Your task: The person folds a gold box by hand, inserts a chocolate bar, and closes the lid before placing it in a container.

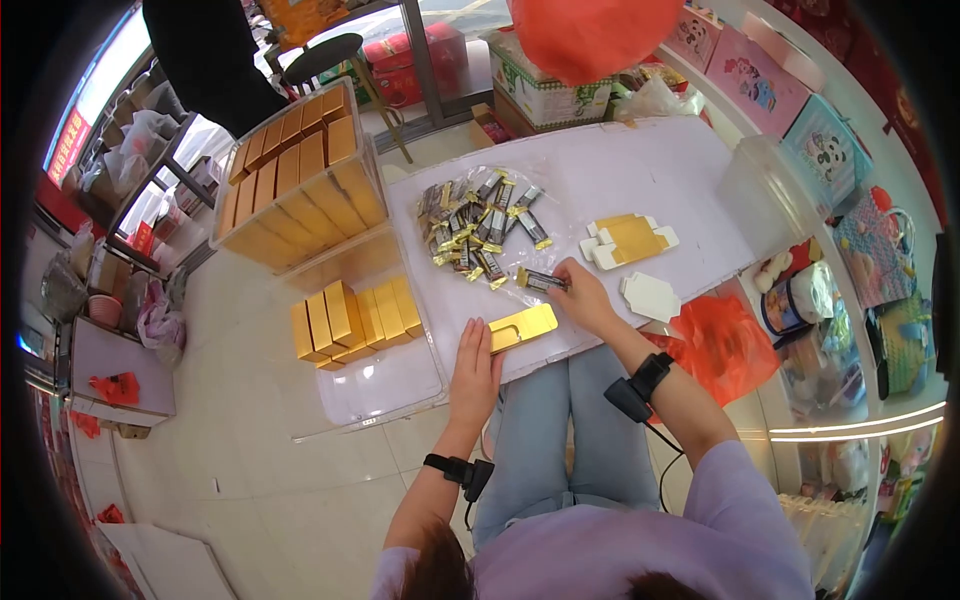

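Observation:
My left hand (474, 372) grips the near left end of a small gold carton (528, 326) at the table's front edge; a cut-out shows in its face and its right end flap stands out. My right hand (584, 294) pinches the right end of a small wrapped bar (538, 279), dark with gold ends, just above the carton. Beyond it, a pile of similar wrapped bars (466, 222) lies on a clear plastic bag (548, 205). To the right are an unfolded gold carton (632, 240) and a white carton blank (651, 297).
Left of the white table (680, 170), a clear bin (300, 225) packed with gold cartons stands behind a shallow clear tray (390, 390) holding several gold cartons (358, 318). A clear tub (770, 190) sits at the table's right end. A red plastic bag (720, 350) hangs by my right arm.

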Tool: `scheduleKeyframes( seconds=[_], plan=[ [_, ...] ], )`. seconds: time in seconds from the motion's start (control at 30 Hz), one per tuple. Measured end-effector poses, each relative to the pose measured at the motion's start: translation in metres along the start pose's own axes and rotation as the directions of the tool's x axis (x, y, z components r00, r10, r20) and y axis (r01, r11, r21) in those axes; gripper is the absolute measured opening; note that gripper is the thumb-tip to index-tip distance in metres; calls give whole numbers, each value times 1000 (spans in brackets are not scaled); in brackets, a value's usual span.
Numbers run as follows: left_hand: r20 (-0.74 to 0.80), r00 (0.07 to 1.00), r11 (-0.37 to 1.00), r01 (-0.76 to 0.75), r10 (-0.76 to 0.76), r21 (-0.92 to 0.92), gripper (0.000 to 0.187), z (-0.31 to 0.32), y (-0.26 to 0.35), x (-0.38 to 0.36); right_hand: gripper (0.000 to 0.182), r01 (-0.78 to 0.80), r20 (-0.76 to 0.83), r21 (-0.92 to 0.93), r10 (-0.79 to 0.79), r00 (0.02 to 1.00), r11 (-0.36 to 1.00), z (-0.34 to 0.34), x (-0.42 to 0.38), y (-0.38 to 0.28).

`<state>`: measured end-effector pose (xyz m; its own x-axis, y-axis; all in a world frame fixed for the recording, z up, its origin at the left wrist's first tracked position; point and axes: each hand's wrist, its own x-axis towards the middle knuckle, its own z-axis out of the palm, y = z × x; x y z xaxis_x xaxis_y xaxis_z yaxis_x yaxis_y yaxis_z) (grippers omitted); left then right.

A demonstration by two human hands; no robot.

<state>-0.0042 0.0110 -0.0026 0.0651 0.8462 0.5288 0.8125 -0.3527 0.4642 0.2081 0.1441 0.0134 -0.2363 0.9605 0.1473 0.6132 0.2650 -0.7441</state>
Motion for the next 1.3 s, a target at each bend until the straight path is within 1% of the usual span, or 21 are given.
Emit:
scheduleKeyframes(
  seconds=[0.03,0.1,0.13,0.23,0.27,0.33,0.4,0.47,0.53,0.6,0.77,0.83,0.87,0.93,0.97,1.03,1.07,1.13,1.17,1.23,1.3],
  plan=[
    [6,1000,1000,6,-6,-3,50,-1,1,0,32,7,0,-2,-7,1000,1000,-5,-6,4],
    [13,1000,1000,13,-13,-8,49,-1,1,0,28,-208,44,251,204,978,945,-13,-20,12],
    [8,1000,1000,9,-9,-1,49,0,0,0,28,-208,44,250,203,978,946,-17,-28,16],
    [3,1000,1000,3,-3,6,49,1,1,-1,24,-328,288,401,222,931,855,-26,-53,17],
    [3,1000,1000,1,-1,11,49,1,1,-1,24,-330,289,399,224,931,855,-31,-57,9],
    [-1,1000,1000,-11,11,6,49,-1,2,0,25,-426,416,503,222,882,752,-36,-64,-6],
    [1,1000,1000,-11,11,5,50,-3,1,0,25,-451,440,538,219,871,713,-33,-64,-6],
    [7,1000,1000,-12,12,1,50,-4,2,0,23,-474,435,654,220,873,589,-35,-62,-6],
    [0,1000,1000,14,-14,0,50,-3,2,-1,25,-510,448,631,263,855,584,-35,-58,-5],
    [-6,1000,1000,0,0,-7,50,-2,1,-1,27,-559,492,638,277,825,530,-33,-55,-3],
    [-2,1000,1000,-8,8,-14,50,-3,3,-1,26,-584,566,626,214,796,518,-26,-48,-13],
    [-4,1000,999,-8,8,-35,51,-2,2,-1,24,-557,548,568,227,805,606,-22,-44,-16],
    [-17,1000,998,14,-15,-65,54,-1,1,-2,24,-560,550,566,229,804,605,-20,-44,-13],
    [-28,999,995,36,-39,-96,58,0,1,-3,25,-439,460,528,190,867,727,-15,-43,-9],
    [-29,999,995,38,-41,-90,58,1,0,-4,25,-442,462,526,191,866,727,-15,-43,-8],
    [-29,999,995,43,-45,-86,59,2,0,-5,34,-315,368,371,174,914,873,-15,-45,-8],
    [-30,999,996,40,-43,-83,59,2,0,-5,34,-317,369,370,175,913,873,-17,-46,-8],
    [-31,999,996,38,-40,-79,59,1,-1,-5,39,-386,433,486,167,886,784,-23,-49,-7],
    [-32,999,997,37,-39,-73,59,1,-1,-4,39,-386,434,485,167,885,785,-26,-51,-6],
    [-35,999,997,37,-40,-66,60,1,-1,-4,41,-420,441,675,124,889,607,-31,-54,-4],
    [-19,998,996,53,-54,-76,59,2,-1,-4,42,-442,458,689,127,880,574,-34,-56,1]
  ],
)
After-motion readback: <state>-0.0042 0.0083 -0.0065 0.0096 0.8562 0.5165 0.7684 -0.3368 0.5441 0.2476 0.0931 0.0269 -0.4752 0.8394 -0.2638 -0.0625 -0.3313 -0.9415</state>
